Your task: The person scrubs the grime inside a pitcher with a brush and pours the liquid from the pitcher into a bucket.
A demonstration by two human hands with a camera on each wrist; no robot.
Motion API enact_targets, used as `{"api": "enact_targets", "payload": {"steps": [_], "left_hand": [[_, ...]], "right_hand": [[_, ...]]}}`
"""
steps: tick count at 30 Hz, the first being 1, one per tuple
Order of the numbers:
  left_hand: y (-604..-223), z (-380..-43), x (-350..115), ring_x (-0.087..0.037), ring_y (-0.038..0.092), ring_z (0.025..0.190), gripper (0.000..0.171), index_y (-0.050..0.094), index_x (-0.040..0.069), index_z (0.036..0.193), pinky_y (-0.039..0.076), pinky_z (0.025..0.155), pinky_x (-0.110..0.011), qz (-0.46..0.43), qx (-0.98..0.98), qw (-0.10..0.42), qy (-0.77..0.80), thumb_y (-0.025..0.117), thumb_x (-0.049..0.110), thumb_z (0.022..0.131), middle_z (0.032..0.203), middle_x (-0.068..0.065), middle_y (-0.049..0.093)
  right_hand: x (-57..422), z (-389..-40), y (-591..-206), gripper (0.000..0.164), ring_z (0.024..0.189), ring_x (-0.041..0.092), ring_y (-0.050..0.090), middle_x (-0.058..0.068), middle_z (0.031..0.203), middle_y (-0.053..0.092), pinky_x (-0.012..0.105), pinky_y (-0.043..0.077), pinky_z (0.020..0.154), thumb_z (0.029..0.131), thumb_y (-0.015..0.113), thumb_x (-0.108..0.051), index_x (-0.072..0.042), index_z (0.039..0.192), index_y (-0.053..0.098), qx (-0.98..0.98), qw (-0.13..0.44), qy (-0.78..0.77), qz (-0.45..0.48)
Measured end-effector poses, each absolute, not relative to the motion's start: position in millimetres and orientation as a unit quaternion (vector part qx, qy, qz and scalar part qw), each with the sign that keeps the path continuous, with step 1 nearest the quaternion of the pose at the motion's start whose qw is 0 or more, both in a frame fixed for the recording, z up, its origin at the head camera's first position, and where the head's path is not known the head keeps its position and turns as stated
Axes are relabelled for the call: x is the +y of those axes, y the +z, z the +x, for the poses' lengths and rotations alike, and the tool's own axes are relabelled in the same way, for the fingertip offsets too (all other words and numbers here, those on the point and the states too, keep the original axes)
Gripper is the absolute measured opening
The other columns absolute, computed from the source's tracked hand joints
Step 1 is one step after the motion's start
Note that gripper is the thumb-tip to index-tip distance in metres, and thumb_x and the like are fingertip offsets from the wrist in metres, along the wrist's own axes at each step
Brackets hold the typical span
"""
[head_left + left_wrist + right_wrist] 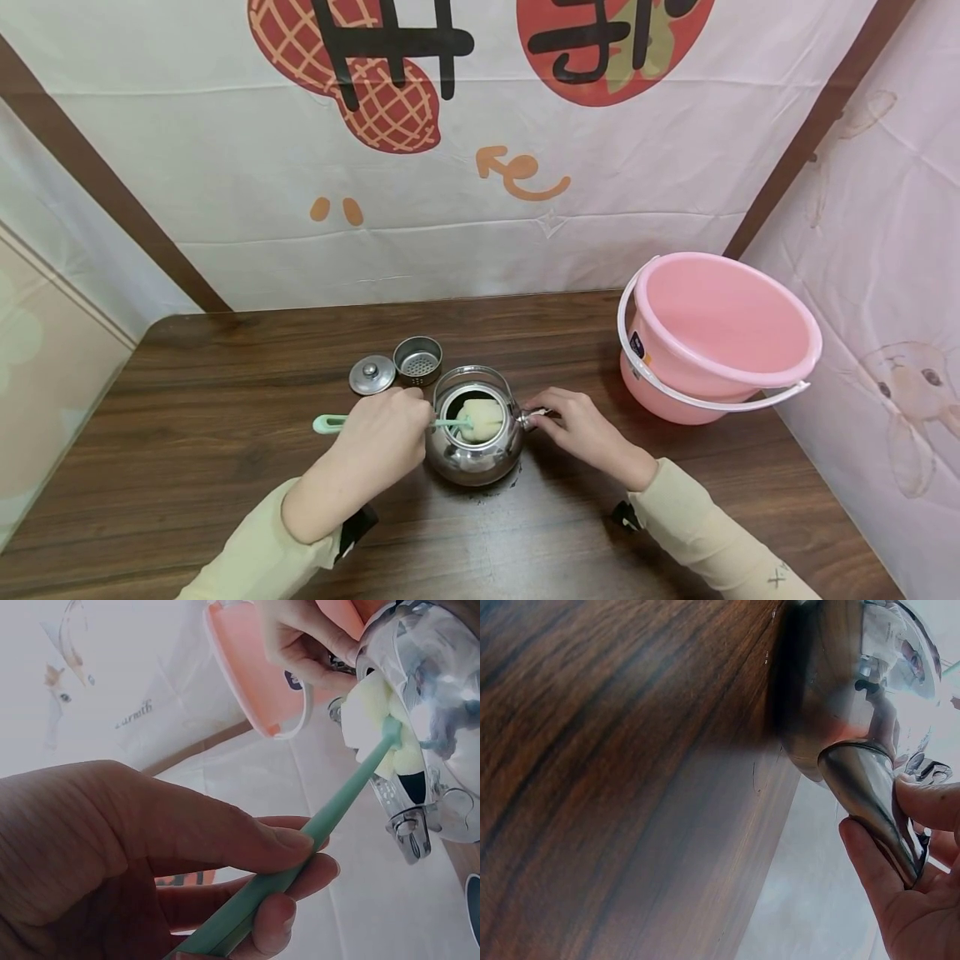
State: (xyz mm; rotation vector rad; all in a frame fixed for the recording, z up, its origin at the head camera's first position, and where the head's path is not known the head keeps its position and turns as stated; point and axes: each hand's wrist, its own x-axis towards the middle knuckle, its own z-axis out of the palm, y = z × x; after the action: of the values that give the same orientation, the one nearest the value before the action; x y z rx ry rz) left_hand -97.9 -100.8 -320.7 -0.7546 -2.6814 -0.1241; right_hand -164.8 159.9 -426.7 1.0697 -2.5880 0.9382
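Observation:
A shiny metal kettle stands lidless on the table, its hoop handle raised. My left hand grips the pale green handle of a sponge brush between thumb and fingers. The brush's light yellow sponge head sits at the kettle's round mouth, partly inside; how deep it reaches is hidden. On the kettle's right side, my right hand pinches the spout, thumb on one side and fingers on the other.
Behind the kettle to the left are a metal lid with a knob and a round perforated strainer. A pink bucket with a white handle stands at the right. Dark drops lie on the wooden table by the kettle's base. Printed cloth hangs behind.

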Motion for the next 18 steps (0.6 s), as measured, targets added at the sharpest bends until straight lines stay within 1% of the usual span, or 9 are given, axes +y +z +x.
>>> {"api": "enact_targets", "payload": {"steps": [7,14,18], "left_hand": [[-317,-101,-103,-0.018,0.044,0.044,0.029,0.041,0.015,0.046,0.031,0.036,-0.032,-0.262,-0.948,0.174,-0.049,0.057,-0.008,0.055,0.054,-0.001,0.045],[-312,-101,-105,-0.016,0.042,0.045,0.029,0.041,0.016,0.046,0.030,0.036,-0.031,-0.249,-0.955,0.151,-0.052,0.058,-0.005,0.056,0.054,0.001,0.044],[-305,-99,-107,-0.016,0.042,0.046,0.026,0.044,0.016,0.048,0.032,0.038,-0.032,-0.235,-0.963,0.123,-0.049,0.057,-0.005,0.056,0.056,0.002,0.045]], "right_hand": [[160,-165,-427,0.013,0.085,0.008,0.060,-0.001,0.091,0.065,0.027,0.049,0.073,0.081,0.066,-0.009,-0.009,0.094,0.068,-0.871,0.102,0.318,0.360],[160,-165,-427,0.013,0.084,0.008,0.060,-0.001,0.091,0.065,0.027,0.049,0.072,0.081,0.066,-0.008,-0.009,0.094,0.068,-0.869,0.104,0.322,0.360],[160,-165,-427,0.012,0.084,0.007,0.060,-0.002,0.091,0.065,0.027,0.049,0.072,0.081,0.066,-0.009,-0.009,0.094,0.068,-0.869,0.103,0.323,0.360]]}}
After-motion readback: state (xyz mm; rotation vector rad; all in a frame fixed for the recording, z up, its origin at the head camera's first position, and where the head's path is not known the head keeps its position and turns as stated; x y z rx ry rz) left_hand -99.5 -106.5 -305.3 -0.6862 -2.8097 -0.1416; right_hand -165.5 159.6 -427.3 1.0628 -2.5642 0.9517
